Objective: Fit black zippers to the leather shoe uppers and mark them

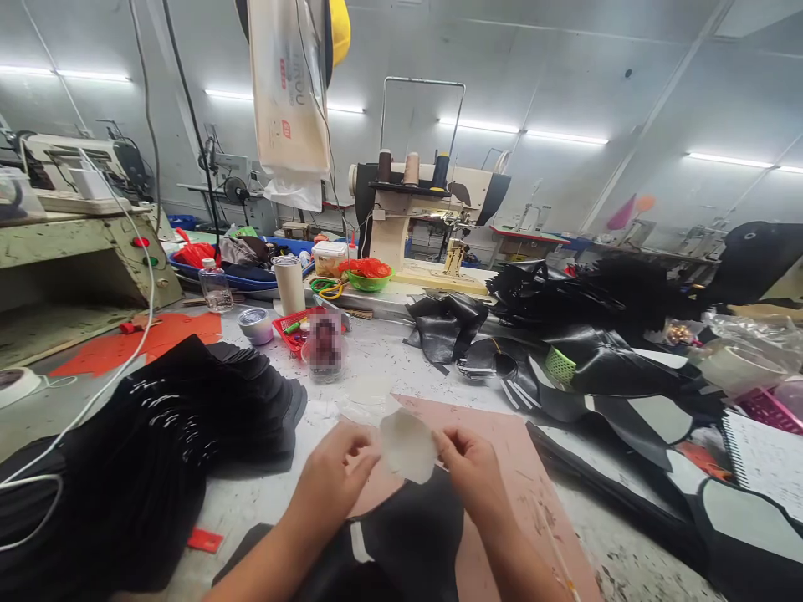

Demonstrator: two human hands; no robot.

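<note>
A pale, rounded piece (407, 447) is held up over the table's near middle. My right hand (467, 464) pinches its right edge between thumb and fingers. Beside its left edge is my left hand (342, 468), fingers curled with thumb and fingertips close together; whether anything is between them is too small to make out. Beneath both hands lies a black piece (414, 535) with a short white strip (360, 542) on it. It rests partly on a pink sheet (520, 485).
Stacked black pieces (156, 443) stand at the left. More black pieces (577, 293) are heaped at the back right, before a sewing machine (401, 217). A cup (289, 284), a red basket (292, 330) and a bottle (215, 288) stand back left. A spiral notebook (769, 460) lies far right.
</note>
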